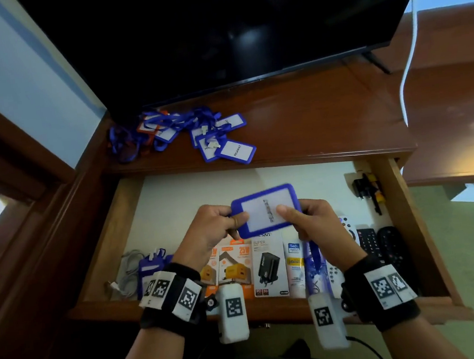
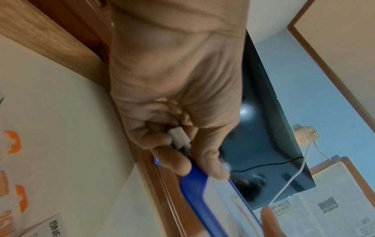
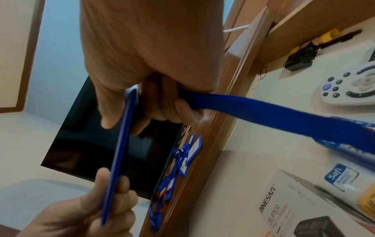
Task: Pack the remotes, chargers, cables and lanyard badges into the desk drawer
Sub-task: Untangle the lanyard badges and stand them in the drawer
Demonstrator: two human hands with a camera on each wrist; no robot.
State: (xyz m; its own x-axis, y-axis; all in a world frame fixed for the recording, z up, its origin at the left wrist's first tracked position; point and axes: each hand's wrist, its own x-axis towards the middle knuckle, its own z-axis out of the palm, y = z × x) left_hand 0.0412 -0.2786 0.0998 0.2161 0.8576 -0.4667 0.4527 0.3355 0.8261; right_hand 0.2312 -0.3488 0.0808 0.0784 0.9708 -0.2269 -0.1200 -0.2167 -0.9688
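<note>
Both hands hold one blue-framed lanyard badge (image 1: 265, 210) above the open drawer (image 1: 122, 209). My left hand (image 1: 220, 225) pinches its left end at the white clip (image 2: 179, 139). My right hand (image 1: 301, 219) grips the right side, thumb on the card face, with the blue strap (image 3: 274, 112) running through its fingers and hanging down. Several more blue badges (image 1: 196, 134) lie tangled on the desk top. In the drawer sit charger boxes (image 1: 268, 263), remotes (image 1: 368, 241), a grey cable (image 1: 129, 275) and another badge (image 1: 151, 270).
A black TV (image 1: 228, 25) stands at the back of the wooden desk (image 1: 325, 117). A white cable (image 1: 409, 53) hangs at the right. A black plug with yellow parts (image 1: 368, 189) lies in the drawer's far right corner, and a white tube (image 1: 294, 261) beside the boxes.
</note>
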